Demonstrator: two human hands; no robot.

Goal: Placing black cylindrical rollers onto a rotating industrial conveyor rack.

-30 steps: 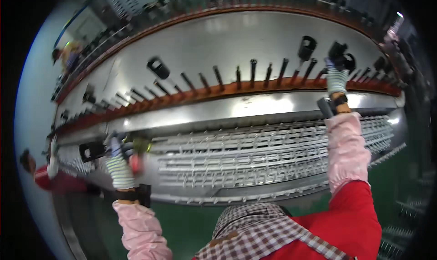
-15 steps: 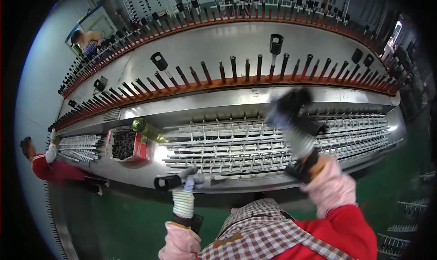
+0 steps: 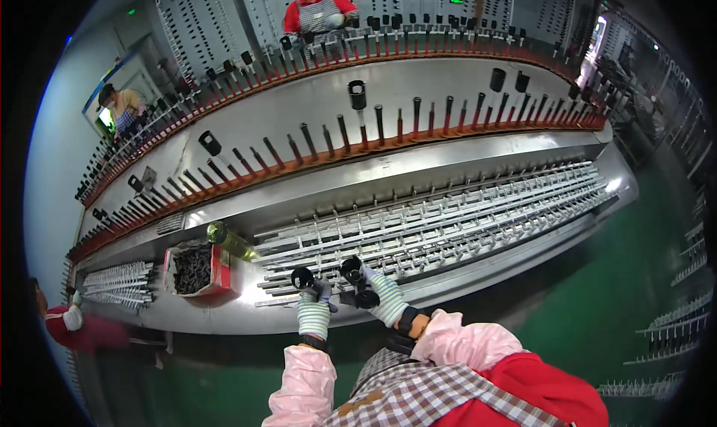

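My left hand, in a striped knit glove, is closed around a short black hollow cylindrical part with its open end up. Just to its right, my right hand, gloved the same way, is closed on another black hollow cylindrical part. A further black round piece shows under the right hand; whether that hand holds it too I cannot make out. Both hands are close together but apart, over the near edge of the metal bench. Metal hanging racks with many small pegs lie just beyond them.
An open box of small dark pieces stands left, beside a yellow-green bottle. More racks lie farther left. Behind runs a row of red-and-black upright posts, some topped with black cylinders. Co-workers stand across the bench and at far left.
My right hand has come down and left from over the racks to beside my left hand, carrying a black part. My left hand keeps its black part. The view has turned slightly.
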